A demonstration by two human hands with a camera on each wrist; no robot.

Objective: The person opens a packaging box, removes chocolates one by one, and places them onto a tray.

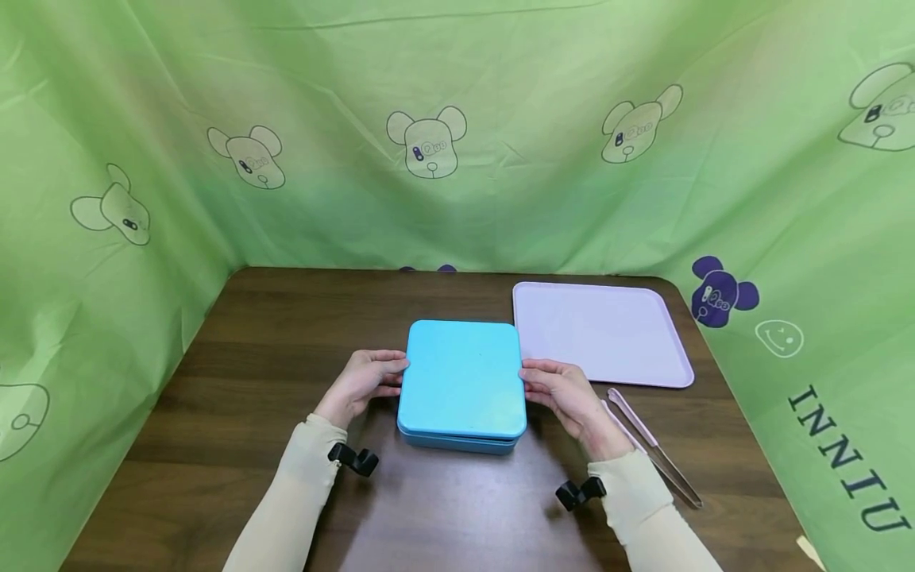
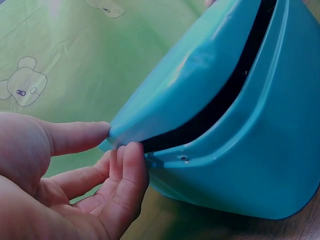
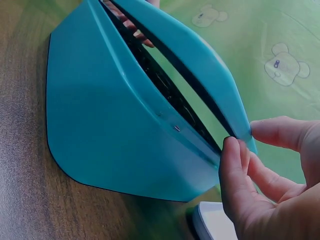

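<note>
A blue square tin box [image 1: 457,442] rests on the table with its blue lid [image 1: 463,377] raised a little above the rim. My left hand [image 1: 363,381] pinches the lid's left edge between thumb and fingers. On the opposite edge, my right hand [image 1: 565,397] pinches the lid the same way. In the right wrist view a gap runs between the lid [image 3: 200,55] and the box wall [image 3: 115,125]. Dark shapes show inside that gap, too little to tell what they are. The left wrist view has the thumb above the lid [image 2: 175,95] and the fingertips under its rim.
A lilac tray [image 1: 600,334] lies at the back right of the brown wooden table [image 1: 300,318]. Metal tongs with pink handles [image 1: 636,417] lie in front of it, close beside my right forearm. Green printed cloth [image 1: 343,214] surrounds the back and sides.
</note>
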